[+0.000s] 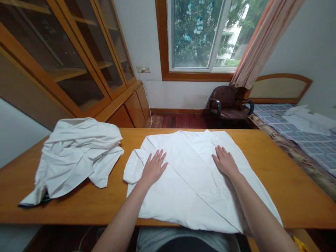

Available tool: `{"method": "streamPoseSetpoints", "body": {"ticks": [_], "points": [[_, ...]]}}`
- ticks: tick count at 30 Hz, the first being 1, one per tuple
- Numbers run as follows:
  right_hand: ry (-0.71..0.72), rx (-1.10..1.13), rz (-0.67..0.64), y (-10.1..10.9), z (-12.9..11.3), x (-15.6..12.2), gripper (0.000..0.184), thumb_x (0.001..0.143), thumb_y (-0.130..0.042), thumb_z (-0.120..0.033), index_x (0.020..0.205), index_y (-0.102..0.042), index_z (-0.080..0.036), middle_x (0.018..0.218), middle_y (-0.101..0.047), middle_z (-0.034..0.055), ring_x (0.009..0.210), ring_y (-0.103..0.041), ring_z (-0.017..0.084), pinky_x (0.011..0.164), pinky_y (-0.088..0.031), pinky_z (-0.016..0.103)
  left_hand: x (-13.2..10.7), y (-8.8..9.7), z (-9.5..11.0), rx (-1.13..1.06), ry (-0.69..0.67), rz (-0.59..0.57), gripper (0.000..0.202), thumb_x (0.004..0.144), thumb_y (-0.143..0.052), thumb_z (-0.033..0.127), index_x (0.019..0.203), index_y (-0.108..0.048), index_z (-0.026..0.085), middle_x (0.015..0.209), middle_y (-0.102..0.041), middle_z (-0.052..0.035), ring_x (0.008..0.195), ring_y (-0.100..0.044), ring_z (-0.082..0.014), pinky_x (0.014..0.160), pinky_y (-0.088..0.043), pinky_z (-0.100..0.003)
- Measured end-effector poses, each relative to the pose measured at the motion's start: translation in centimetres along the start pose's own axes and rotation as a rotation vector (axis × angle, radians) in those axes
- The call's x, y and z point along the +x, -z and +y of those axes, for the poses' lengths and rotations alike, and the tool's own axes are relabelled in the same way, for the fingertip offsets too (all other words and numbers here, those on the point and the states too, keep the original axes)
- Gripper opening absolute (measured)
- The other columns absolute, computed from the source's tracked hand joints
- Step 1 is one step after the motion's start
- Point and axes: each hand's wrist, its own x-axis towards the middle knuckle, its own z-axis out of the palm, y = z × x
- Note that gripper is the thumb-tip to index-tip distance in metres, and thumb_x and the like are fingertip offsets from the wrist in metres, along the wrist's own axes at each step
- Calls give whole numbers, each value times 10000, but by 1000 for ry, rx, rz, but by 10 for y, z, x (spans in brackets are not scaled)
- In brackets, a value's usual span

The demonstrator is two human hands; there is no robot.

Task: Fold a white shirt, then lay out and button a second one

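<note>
Flat palms on white cloth, loose creases within reach

Head view: your white garment [183,185] lies spread across the middle of the table [275,175], in front of you, its lower edge reaching the near edge of the tabletop and seeming to pass slightly over it. That overhang is a likely weak spot: if your body or a forearm catches it, the cloth could be dragged askew. Uneven pressure from your palms could also push ripples toward the diagonal line across the front, or deepen the small creases by your right fingertips. The bunched sleeve at the left may set a wrinkle if pressed as it lies. A wide sweep to the left might bump the crumpled white cloth [78,154] lying just beside it.

Your left hand [154,167] rests palm down near the sleeve, fingers slightly apart, gripping nothing. Your right hand [225,161] lies palm down on the upper right part, fingers loosely fanned, thumb apart, pinching nothing. Both forearms reach forward from the near side, angled inward.
</note>
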Motion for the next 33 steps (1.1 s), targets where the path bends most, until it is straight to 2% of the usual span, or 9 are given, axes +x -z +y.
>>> {"method": "streamPoseSetpoints", "body": {"ticks": [3, 6, 12, 14, 16, 20, 28, 30, 33], "points": [[-62, 73, 79, 3, -1, 7, 590, 1019, -252, -406, 1500, -413, -105, 1588, -352, 145, 1487, -272, 311, 1166, -275, 534, 0, -1, 0, -5, 4, 6, 545, 1011, -355, 444, 1540, -338, 313, 1606, -326, -28, 1501, -266, -259, 1229, -202, -549], [15, 139, 159, 6, -27, 15, 576, 1027, -251, -358, 1484, -421, -52, 1575, -369, 168, 1498, -249, 287, 1188, -263, 473, 0, -1, -1, 0, 4, 2, 547, 1009, -362, 446, 1539, -339, 311, 1606, -327, -31, 1501, -266, -258, 1228, -200, -548], [361, 160, 44, -3, -114, 30, 571, 1038, -302, -405, 1514, -380, -99, 1610, -311, 121, 1503, -247, 255, 1213, -212, 449, 0, 2, 0, 1, 3, 3, 537, 1010, -364, 437, 1531, -356, 305, 1606, -328, -34, 1499, -272, -259, 1224, -212, -551], [409, 144, 1, -8, -135, 36, 586, 1037, -312, -432, 1523, -366, -109, 1613, -302, 124, 1504, -243, 253, 1213, -204, 454, 0, 3, 1, 8, 1, 0, 537, 1012, -362, 434, 1531, -355, 299, 1607, -324, -34, 1500, -271, -256, 1223, -213, -551], [404, 118, -24, -13, -146, 44, 602, 1034, -311, -460, 1530, -358, -123, 1617, -287, 127, 1508, -231, 255, 1216, -179, 467, -1, 4, 2, 14, 4, -2, 536, 1013, -362, 432, 1532, -353, 298, 1610, -316, -33, 1502, -267, -254, 1222, -217, -549], [307, 65, -34, -16, -136, 66, 640, 1028, -291, -503, 1537, -343, -119, 1627, -252, 135, 1514, -206, 273, 1214, -162, 479, -1, 4, 2, 12, 13, 0, 534, 1012, -366, 434, 1530, -355, 306, 1611, -315, -26, 1503, -263, -249, 1228, -213, -537], [116, 3, -21, -17, -77, 111, 683, 1014, -287, -486, 1528, -337, -37, 1613, -280, 169, 1504, -225, 284, 1206, -198, 431, -2, 4, 2, 2, 23, -3, 543, 1011, -359, 425, 1538, -341, 300, 1611, -310, -24, 1508, -250, -249, 1231, -211, -541], [89, 6, -20, -17, -75, 116, 677, 1010, -285, -475, 1520, -353, -36, 1605, -298, 174, 1501, -231, 297, 1200, -205, 456, -2, 5, 3, 5, 25, -5, 541, 1013, -352, 429, 1537, -344, 295, 1611, -311, -25, 1508, -249, -246, 1231, -211, -540], [62, 26, 16, -16, -90, 114, 643, 1015, -273, -437, 1508, -374, -36, 1594, -317, 186, 1493, -245, 319, 1189, -204, 509, -1, 7, 4, 4, 28, -8, 538, 1012, -355, 427, 1531, -355, 289, 1611, -311, -26, 1506, -254, -251, 1229, -215, -544]]}}
